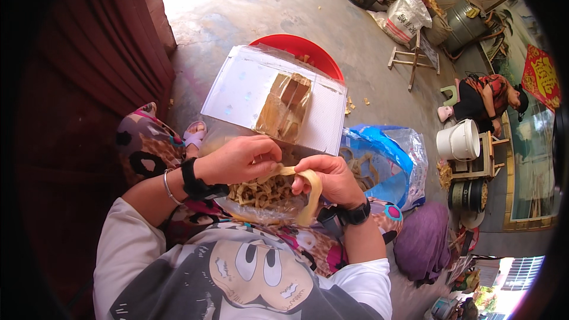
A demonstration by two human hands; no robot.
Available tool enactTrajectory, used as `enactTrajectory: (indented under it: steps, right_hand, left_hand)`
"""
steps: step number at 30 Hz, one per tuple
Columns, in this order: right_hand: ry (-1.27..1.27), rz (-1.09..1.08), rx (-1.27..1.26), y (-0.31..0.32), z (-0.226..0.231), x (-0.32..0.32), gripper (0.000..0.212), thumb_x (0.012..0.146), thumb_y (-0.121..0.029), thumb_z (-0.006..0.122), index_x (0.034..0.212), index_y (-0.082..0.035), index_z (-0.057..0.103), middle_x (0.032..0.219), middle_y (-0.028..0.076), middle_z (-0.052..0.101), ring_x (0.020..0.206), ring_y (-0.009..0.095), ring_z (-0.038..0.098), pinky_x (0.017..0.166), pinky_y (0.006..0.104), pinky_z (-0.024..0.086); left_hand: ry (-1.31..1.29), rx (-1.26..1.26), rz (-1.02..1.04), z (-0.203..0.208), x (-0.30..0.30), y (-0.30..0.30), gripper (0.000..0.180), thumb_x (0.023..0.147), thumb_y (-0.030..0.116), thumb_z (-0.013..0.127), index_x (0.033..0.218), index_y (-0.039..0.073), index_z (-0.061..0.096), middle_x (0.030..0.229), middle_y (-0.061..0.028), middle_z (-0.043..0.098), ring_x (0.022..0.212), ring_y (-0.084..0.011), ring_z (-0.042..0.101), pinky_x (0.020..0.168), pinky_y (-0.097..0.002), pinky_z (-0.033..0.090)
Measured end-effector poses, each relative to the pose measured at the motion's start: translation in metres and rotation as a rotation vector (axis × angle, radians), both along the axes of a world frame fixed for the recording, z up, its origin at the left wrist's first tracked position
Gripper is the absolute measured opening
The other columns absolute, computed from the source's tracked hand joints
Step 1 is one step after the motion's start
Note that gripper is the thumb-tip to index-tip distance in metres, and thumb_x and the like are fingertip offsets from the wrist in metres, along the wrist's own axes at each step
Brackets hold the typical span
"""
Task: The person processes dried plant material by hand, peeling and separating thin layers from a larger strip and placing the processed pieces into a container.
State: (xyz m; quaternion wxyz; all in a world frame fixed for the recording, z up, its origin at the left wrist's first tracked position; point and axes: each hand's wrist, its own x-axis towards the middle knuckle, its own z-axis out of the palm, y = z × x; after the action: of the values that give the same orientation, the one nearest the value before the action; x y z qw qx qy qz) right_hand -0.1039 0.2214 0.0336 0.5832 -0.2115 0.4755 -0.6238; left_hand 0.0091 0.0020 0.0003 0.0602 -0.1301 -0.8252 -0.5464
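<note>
A pale yellow, flat flexible strip is stretched between my two hands. My left hand pinches one end with its fingers curled. My right hand grips it farther along, and the loose end hangs down below that hand. Under my hands, a clear plastic bag on my lap holds many small brownish curled pieces. Just beyond, a white board carries a clear-wrapped brown block-like bundle.
A red basin sits beneath the board. To the right stands a blue-lined bag with more strips. Another person sits farther right near a white bucket. A white sack and a wooden trestle stand at the back right.
</note>
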Motion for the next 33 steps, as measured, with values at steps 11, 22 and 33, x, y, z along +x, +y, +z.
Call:
enactTrajectory:
  steps: [11, 22, 33]
  right_hand:
    - [0.261, -0.086, 0.112, -0.015, -0.012, 0.018, 0.022, 0.093, -0.025, 0.058, 0.088, -0.003, 0.061, 0.079, 0.001, 0.062, 0.07, 0.006, 0.052, 0.064, 0.02, 0.043]
    - [-0.063, -0.096, -0.031, -0.006, -0.006, 0.011, 0.02, 0.091, -0.023, 0.058, 0.093, -0.003, 0.057, 0.07, 0.006, 0.059, 0.059, 0.011, 0.054, 0.056, 0.0217, 0.043]
    - [0.846, -0.227, -0.027, -0.021, -0.014, 0.021, 0.032, 0.086, 0.004, 0.048, 0.117, 0.0, 0.054, 0.11, 0.011, 0.063, 0.072, 0.014, 0.061, 0.062, 0.0232, 0.05]
  left_hand:
    - [0.657, -0.545, 0.316, 0.015, 0.006, 0.006, 0.054, 0.06, -0.001, 0.071, 0.111, 0.009, 0.058, 0.124, -0.0152, 0.044, 0.115, -0.0338, 0.045, 0.094, -0.0409, 0.044]
    - [0.494, -0.55, 0.311, 0.01, -0.003, -0.005, 0.031, 0.074, 0.003, 0.065, 0.104, 0.005, 0.057, 0.095, -0.0067, 0.06, 0.094, -0.0246, 0.057, 0.083, -0.0361, 0.046]
    - [-0.676, 0.426, -0.209, 0.005, 0.002, 0.018, 0.029, 0.096, 0.029, 0.046, 0.088, 0.004, 0.059, 0.059, -0.0013, 0.053, 0.046, -0.0116, 0.049, 0.044, -0.028, 0.039]
